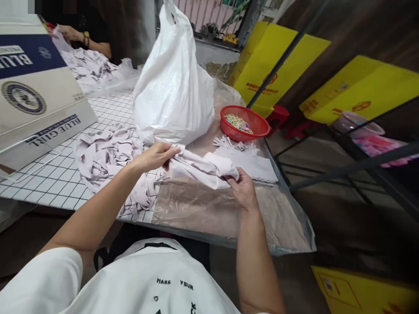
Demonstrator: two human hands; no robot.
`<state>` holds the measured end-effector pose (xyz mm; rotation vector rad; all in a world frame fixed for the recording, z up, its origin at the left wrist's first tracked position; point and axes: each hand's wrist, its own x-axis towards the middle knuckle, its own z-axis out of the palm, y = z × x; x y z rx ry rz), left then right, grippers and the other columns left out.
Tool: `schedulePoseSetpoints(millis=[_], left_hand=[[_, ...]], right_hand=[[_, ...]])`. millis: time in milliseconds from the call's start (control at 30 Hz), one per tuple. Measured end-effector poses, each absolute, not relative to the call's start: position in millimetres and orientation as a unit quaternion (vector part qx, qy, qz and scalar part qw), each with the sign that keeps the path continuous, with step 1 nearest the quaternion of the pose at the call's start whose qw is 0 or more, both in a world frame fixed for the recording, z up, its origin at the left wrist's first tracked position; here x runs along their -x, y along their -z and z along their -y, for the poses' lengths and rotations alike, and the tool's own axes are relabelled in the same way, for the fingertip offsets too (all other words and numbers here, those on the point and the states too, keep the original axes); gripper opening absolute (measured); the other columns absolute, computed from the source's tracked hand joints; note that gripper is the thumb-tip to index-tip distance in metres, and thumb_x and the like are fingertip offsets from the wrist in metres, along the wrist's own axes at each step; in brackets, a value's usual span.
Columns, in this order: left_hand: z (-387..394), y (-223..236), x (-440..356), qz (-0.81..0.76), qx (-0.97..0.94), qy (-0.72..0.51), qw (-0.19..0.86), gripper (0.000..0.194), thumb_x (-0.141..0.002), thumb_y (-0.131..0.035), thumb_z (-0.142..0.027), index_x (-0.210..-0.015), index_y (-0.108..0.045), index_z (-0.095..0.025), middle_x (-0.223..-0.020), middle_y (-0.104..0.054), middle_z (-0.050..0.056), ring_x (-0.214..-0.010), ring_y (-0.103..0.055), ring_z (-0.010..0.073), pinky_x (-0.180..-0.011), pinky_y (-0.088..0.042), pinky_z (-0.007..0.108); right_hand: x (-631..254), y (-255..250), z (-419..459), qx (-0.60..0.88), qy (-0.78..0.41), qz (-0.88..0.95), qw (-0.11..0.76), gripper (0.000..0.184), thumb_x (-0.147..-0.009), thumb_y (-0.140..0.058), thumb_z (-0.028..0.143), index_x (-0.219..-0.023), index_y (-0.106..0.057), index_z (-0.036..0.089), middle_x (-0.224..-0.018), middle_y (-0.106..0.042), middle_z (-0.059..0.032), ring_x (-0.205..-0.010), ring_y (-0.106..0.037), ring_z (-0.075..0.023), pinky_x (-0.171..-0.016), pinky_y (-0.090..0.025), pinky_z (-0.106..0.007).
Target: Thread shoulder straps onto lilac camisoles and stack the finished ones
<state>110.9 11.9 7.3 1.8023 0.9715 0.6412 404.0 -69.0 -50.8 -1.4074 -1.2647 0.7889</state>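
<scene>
A pale pink piece of fabric is stretched between my two hands, above the plastic-covered part of the table. My left hand pinches its left end. At its right end, the fingers of my right hand are closed on the folded edge. Left of the fabric lies a heap of pale fabric strips, some reaching down to the table's near edge. Beyond my right hand is a flat stack of pale fabric pieces with a scalloped edge, and fringed strips lie behind it.
A full white plastic bag stands behind my hands. To its right sits a red basket of small colourful pieces. A large carton stands at left. Another person's hand holds fabric at the far left. Dark metal bars cross the right side.
</scene>
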Motion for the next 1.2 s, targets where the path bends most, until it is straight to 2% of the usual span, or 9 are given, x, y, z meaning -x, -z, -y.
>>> schedulePoseSetpoints(millis=[133,200,333,433,533,767,933,1033,1200], left_hand=[[6,28,-95,-0.340,-0.805,0.047,0.484,0.045,-0.083,-0.058,-0.059,-0.069,-0.063,-0.017,-0.060,-0.061,0.001,-0.053,-0.054,0.0133,-0.051,-0.039,0.022],[12,39,-95,-0.325,-0.830,0.105,0.441,0.039,-0.083,-0.057,-0.055,-0.076,-0.068,-0.018,-0.066,-0.066,0.001,-0.058,-0.057,0.0145,-0.053,-0.039,0.022],[5,50,-118,-0.415,-0.860,0.026,0.297,0.036,-0.089,-0.048,-0.048,-0.086,-0.069,-0.019,-0.069,-0.066,0.003,-0.059,-0.056,0.0158,-0.054,-0.037,0.024],[1,58,-150,-0.437,-0.880,-0.047,0.181,0.025,-0.088,-0.054,-0.038,-0.084,-0.066,-0.017,-0.082,-0.066,0.007,-0.069,-0.060,0.0185,-0.061,-0.043,0.026],[14,68,-178,-0.394,-0.905,-0.094,0.127,0.021,-0.087,-0.061,-0.037,-0.089,-0.063,-0.016,-0.092,-0.064,0.010,-0.084,-0.062,0.0229,-0.072,-0.049,0.032],[53,88,-192,-0.354,-0.915,0.023,0.193,0.009,-0.088,-0.061,-0.025,-0.089,-0.063,-0.017,-0.091,-0.065,0.008,-0.083,-0.062,0.0214,-0.071,-0.049,0.031],[20,87,-169,-0.367,-0.893,-0.057,0.254,0.031,-0.089,-0.056,-0.046,-0.086,-0.065,-0.016,-0.090,-0.065,0.008,-0.078,-0.061,0.0194,-0.069,-0.048,0.030],[13,82,-174,-0.394,-0.882,-0.110,0.233,0.032,-0.088,-0.056,-0.046,-0.083,-0.064,-0.015,-0.085,-0.064,0.008,-0.076,-0.060,0.0198,-0.069,-0.049,0.032],[34,64,-222,-0.284,-0.894,-0.214,0.273,0.035,-0.085,-0.062,-0.041,-0.110,-0.060,-0.016,-0.099,-0.066,0.009,-0.080,-0.061,0.0184,-0.070,-0.049,0.029]], right_hand=[[-451,87,122,0.682,-0.346,0.524,0.375,0.039,-0.068,-0.073,0.039,-0.100,-0.066,0.017,-0.078,-0.065,0.0001,-0.064,-0.057,-0.0128,-0.064,-0.049,-0.027],[-456,103,140,0.707,-0.364,0.511,0.326,0.041,-0.071,-0.071,0.039,-0.104,-0.066,0.016,-0.075,-0.063,0.0011,-0.059,-0.055,-0.0118,-0.061,-0.049,-0.026],[-447,115,148,0.744,-0.332,0.484,0.320,0.044,-0.077,-0.069,0.044,-0.110,-0.063,0.016,-0.082,-0.064,-0.0019,-0.065,-0.059,-0.0139,-0.065,-0.051,-0.029],[-434,115,139,0.769,-0.261,0.504,0.294,0.055,-0.071,-0.077,0.041,-0.118,-0.061,0.018,-0.099,-0.065,-0.0070,-0.077,-0.062,-0.0179,-0.073,-0.053,-0.033],[-426,114,131,0.757,-0.209,0.558,0.268,0.048,-0.074,-0.075,0.030,-0.119,-0.061,0.021,-0.106,-0.065,-0.0084,-0.092,-0.062,-0.0220,-0.084,-0.051,-0.036],[-435,114,141,0.753,-0.235,0.572,0.226,0.046,-0.078,-0.067,0.023,-0.123,-0.060,0.021,-0.096,-0.064,-0.0056,-0.078,-0.060,-0.0183,-0.073,-0.049,-0.030],[-438,116,152,0.754,-0.248,0.570,0.211,0.026,-0.078,-0.065,0.024,-0.103,-0.065,0.022,-0.074,-0.060,0.0009,-0.064,-0.055,-0.0157,-0.063,-0.043,-0.027],[-431,109,148,0.745,-0.251,0.559,0.266,0.006,-0.079,-0.060,0.028,-0.081,-0.062,0.022,-0.064,-0.055,0.0025,-0.059,-0.049,-0.0146,-0.058,-0.038,-0.026],[-412,69,127,0.678,-0.295,0.537,0.405,0.028,-0.086,-0.056,0.047,-0.074,-0.056,0.021,-0.060,-0.046,0.0048,-0.055,-0.042,-0.0110,-0.055,-0.035,-0.023]])
